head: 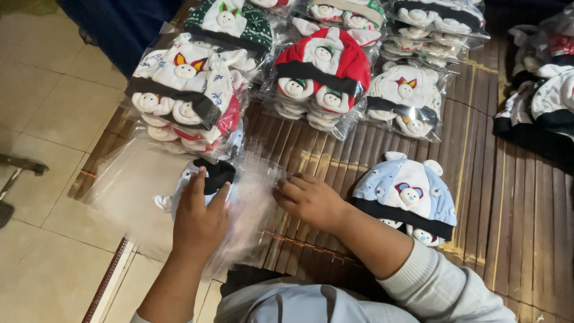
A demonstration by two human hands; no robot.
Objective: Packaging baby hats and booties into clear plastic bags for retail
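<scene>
a view from above of a bamboo slat mat (pixel 526 197) on a tiled floor (pixel 42 90). across the top, from 10 to 1 o'clock, lie clear plastic packs, each stuffed with a stack of baby hats: a white stack with a black band (pixel 182 90) at 10 o'clock, a green patterned pack (pixel 230 21) at 11, a red and white stack (pixel 320 75) at 12, a white stack (pixel 405 98) at 1. at 3 o'clock a pile of unbagged dark and white hats (pixel 547 101) sits at the mat's edge. just right of centre, at 4 o'clock, a light blue hat with a black band (pixel 406 194) lies loose on other hats. at centre left a clear plastic bag (pixel 137 191) lies flat (its mouth faces right), with a white and black hat (pixel 209 176) partly inside. the left hand (pixel 200 218) presses flat on that hat through the film, fingers together and extended toward 12 o'clock. the right hand (pixel 308 200) has its fingers curled, pinching the bag's open edge at 3 o'clock from the hat, just beside it.
</scene>
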